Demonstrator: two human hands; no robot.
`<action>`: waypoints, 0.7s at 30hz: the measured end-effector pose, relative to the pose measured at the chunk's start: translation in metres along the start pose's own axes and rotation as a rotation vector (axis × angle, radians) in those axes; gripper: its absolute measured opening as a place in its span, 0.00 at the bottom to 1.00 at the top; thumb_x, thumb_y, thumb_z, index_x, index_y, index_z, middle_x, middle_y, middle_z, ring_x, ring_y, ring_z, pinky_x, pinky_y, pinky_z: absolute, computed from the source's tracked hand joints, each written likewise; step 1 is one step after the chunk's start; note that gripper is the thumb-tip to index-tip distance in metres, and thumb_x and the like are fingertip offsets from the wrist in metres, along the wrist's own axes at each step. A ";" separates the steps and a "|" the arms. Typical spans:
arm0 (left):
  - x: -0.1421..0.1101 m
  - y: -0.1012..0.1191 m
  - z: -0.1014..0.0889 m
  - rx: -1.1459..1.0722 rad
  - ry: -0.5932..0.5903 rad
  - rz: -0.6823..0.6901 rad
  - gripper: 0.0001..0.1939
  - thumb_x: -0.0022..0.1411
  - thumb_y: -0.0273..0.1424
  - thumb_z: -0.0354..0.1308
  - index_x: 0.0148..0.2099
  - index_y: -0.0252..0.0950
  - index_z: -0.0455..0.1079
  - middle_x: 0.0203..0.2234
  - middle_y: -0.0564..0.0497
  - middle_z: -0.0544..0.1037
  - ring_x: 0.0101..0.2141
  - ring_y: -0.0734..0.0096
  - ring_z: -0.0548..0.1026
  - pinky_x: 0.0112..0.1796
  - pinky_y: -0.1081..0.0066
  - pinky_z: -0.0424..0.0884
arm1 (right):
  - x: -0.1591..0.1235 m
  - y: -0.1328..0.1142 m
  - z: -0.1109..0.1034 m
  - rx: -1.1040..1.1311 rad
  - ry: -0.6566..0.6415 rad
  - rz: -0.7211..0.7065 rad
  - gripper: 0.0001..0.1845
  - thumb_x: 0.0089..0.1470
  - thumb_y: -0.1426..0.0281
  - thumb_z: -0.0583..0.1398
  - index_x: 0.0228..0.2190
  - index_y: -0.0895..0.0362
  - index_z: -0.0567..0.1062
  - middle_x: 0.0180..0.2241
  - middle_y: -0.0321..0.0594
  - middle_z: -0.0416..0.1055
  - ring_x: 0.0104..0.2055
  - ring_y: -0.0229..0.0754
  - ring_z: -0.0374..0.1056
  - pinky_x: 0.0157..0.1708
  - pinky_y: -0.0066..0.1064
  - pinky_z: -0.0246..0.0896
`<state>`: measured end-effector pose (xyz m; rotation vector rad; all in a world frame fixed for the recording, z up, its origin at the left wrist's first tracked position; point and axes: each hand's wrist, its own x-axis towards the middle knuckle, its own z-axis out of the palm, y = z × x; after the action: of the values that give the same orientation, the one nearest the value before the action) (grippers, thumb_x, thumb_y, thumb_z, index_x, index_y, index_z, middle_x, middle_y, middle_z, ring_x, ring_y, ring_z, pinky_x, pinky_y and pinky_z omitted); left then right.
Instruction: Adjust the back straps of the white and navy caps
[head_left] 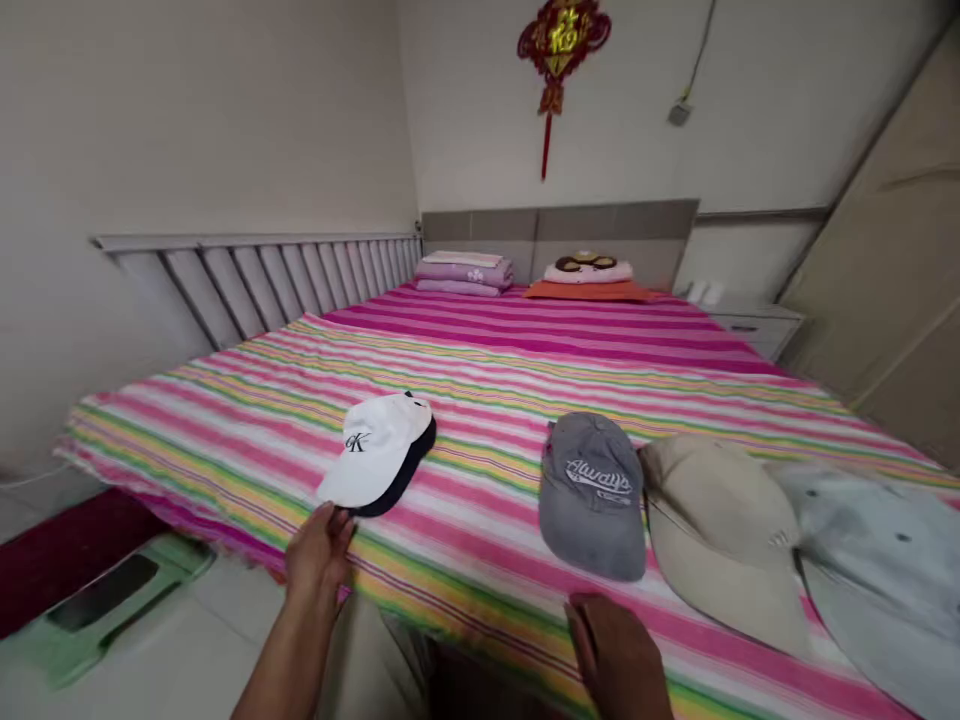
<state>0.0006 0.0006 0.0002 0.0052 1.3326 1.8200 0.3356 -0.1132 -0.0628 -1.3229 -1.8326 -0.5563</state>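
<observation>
A white cap [379, 450] with a dark underside lies on the striped bed [487, 370], brim toward me. My left hand [319, 552] reaches to its brim, fingertips touching or just short of the edge. To the right lies a grey cap [592, 492] with white lettering. My right hand [615, 650] rests on the bed's near edge just below that cap, holding nothing. Beside the grey cap sit a beige hat [720, 530] and a pale blue hat [881, 570].
Folded purple bedding [465, 272] and a pillow [589, 272] on an orange cushion lie at the headboard. A slatted rail [285, 275] runs along the left wall. A green stool [112, 595] stands on the floor at left. A nightstand [754, 322] and wardrobe [885, 270] are at right.
</observation>
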 end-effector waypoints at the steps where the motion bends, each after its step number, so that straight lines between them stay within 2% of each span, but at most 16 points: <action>1: 0.000 0.000 0.001 0.000 0.005 -0.004 0.07 0.55 0.20 0.53 0.26 0.33 0.65 0.14 0.59 0.70 0.16 0.83 0.69 0.20 0.81 0.68 | -0.001 0.001 0.000 -0.015 -0.035 -0.007 0.12 0.58 0.70 0.48 0.30 0.57 0.70 0.26 0.39 0.72 0.27 0.40 0.67 0.32 0.31 0.54; 5: -0.002 0.001 0.003 0.008 0.012 -0.035 0.09 0.57 0.20 0.51 0.25 0.33 0.64 0.14 0.59 0.69 0.15 0.83 0.68 0.19 0.81 0.68 | -0.006 0.003 0.000 -0.032 -0.130 -0.002 0.11 0.58 0.71 0.48 0.31 0.58 0.68 0.26 0.40 0.72 0.28 0.41 0.66 0.33 0.32 0.53; 9: -0.002 0.005 0.003 0.025 0.019 -0.048 0.08 0.56 0.20 0.52 0.25 0.32 0.64 0.13 0.60 0.68 0.13 0.84 0.67 0.16 0.82 0.66 | -0.007 0.003 0.002 -0.002 -0.162 0.034 0.09 0.57 0.72 0.49 0.30 0.57 0.67 0.25 0.39 0.70 0.27 0.41 0.65 0.32 0.33 0.52; 16: 0.003 0.012 0.005 0.066 -0.008 -0.080 0.09 0.56 0.20 0.52 0.24 0.32 0.63 0.11 0.59 0.67 0.10 0.83 0.64 0.13 0.83 0.63 | -0.005 0.001 0.002 0.029 -0.152 0.075 0.07 0.57 0.72 0.50 0.30 0.56 0.67 0.25 0.39 0.69 0.26 0.41 0.64 0.31 0.32 0.52; 21: -0.001 0.020 0.015 0.053 -0.097 -0.066 0.08 0.56 0.19 0.51 0.26 0.33 0.65 0.14 0.58 0.71 0.15 0.81 0.70 0.17 0.82 0.69 | -0.004 0.000 0.002 0.032 -0.122 0.084 0.07 0.56 0.73 0.50 0.30 0.56 0.66 0.24 0.38 0.70 0.26 0.41 0.64 0.30 0.31 0.51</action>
<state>-0.0041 0.0107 0.0222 0.0760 1.2973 1.7079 0.3353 -0.1139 -0.0669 -1.4324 -1.8655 -0.4080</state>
